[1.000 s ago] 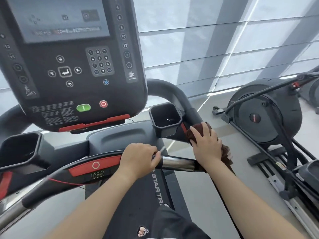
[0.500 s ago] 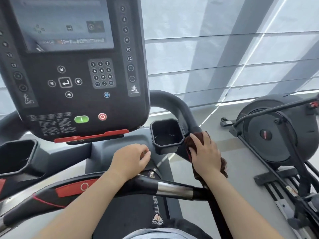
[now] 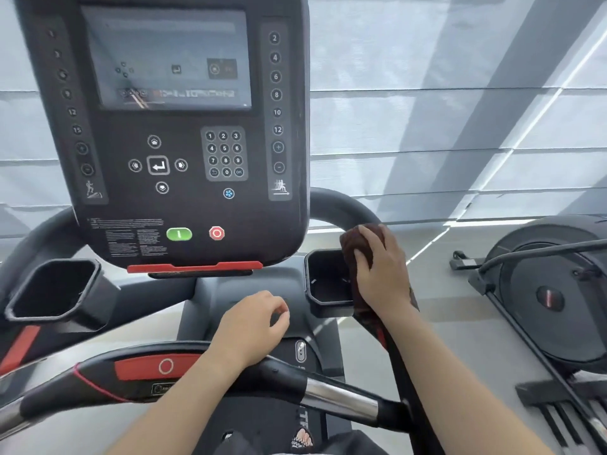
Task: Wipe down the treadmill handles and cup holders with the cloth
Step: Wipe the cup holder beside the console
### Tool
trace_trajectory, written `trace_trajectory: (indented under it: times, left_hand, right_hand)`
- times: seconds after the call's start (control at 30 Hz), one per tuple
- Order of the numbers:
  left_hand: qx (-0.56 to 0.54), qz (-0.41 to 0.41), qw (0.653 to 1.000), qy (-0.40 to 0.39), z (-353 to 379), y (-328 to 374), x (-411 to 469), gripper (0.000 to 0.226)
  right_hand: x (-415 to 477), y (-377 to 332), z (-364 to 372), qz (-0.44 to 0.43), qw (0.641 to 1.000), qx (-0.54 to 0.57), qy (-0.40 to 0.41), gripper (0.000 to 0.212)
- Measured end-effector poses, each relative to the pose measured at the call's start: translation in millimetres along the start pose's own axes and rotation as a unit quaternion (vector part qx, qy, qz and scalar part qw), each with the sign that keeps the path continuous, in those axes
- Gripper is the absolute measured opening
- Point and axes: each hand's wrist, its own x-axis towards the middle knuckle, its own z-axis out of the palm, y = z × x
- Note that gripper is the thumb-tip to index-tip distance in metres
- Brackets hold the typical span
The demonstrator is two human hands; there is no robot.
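Note:
My right hand (image 3: 382, 274) presses a dark brown cloth (image 3: 353, 244) against the black right side handle (image 3: 341, 205), just beside the right cup holder (image 3: 323, 284). Part of the cloth hangs down along the handle below my wrist. My left hand (image 3: 253, 323) hovers loosely curled above the front crossbar handle (image 3: 341, 399), holding nothing, with the forearm lying across the bar. The left cup holder (image 3: 52, 290) sits at the far left.
The console (image 3: 164, 126) with screen, keypad and green and red buttons fills the upper left. An elliptical machine (image 3: 555, 297) stands on the floor to the right. Grey window blinds are behind. The treadmill deck lies below the crossbar.
My right hand slid the cloth up the right handle, from below the cup holder to beside its top. My left hand let go of the crossbar and lifted forward.

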Motion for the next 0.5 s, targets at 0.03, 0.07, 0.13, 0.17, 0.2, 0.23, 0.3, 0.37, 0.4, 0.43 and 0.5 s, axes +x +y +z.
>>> trace_trajectory:
  times: [0.03,0.07,0.13,0.17,0.2,0.23,0.3,0.37,0.4,0.43,0.5]
  left_hand:
    - [-0.001,-0.002,1.0,0.001,-0.2,-0.3,-0.4,0.017]
    - [-0.004,-0.003,1.0,0.003,-0.4,-0.2,-1.0,0.017]
    - [-0.016,-0.005,1.0,0.009,-1.4,-0.1,-1.7,0.015]
    - [-0.026,-0.007,1.0,0.016,-1.9,-0.5,-1.6,0.014]
    - [-0.035,-0.008,0.999,0.023,-2.0,-1.0,-1.6,0.013]
    - [-0.043,-0.008,0.999,0.027,-1.7,-1.3,-1.8,0.013]
    - [-0.048,-0.007,0.998,0.028,-1.2,-1.1,-2.0,0.014]
    - [-0.046,-0.004,0.999,0.025,-2.0,0.2,-1.7,0.014]
    - [-0.045,-0.002,0.999,0.023,-2.4,0.8,-1.5,0.014]
    - [-0.046,0.0,0.999,0.02,-2.6,1.2,-1.5,0.014]
    - [-0.048,0.0,0.999,0.016,-3.1,1.3,-2.1,0.014]
  right_hand:
    - [1.8,-0.9,9.0,0.009,0.998,-0.029,-0.047,0.04]
    - [-0.2,-0.9,18.2,0.009,0.994,-0.069,-0.087,0.039]
    - [-9.8,0.9,31.4,0.0,0.984,-0.134,-0.117,0.038]
    - [-14.2,1.5,34.7,0.004,0.983,-0.143,-0.112,0.037]
    - [-17.6,2.1,36.9,0.013,0.984,-0.142,-0.104,0.037]
    - [-20.1,3.2,38.7,0.023,0.986,-0.137,-0.095,0.037]
    - [-17.6,5.6,40.3,0.035,0.987,-0.132,-0.083,0.038]
    - [-5.1,3.6,39.4,0.052,0.987,-0.122,-0.088,0.038]
    - [1.4,1.6,39.0,0.06,0.987,-0.116,-0.095,0.038]
    - [5.0,-0.5,38.6,0.062,0.986,-0.117,-0.103,0.038]
    - [3.0,-1.8,37.1,0.052,0.985,-0.124,-0.109,0.038]
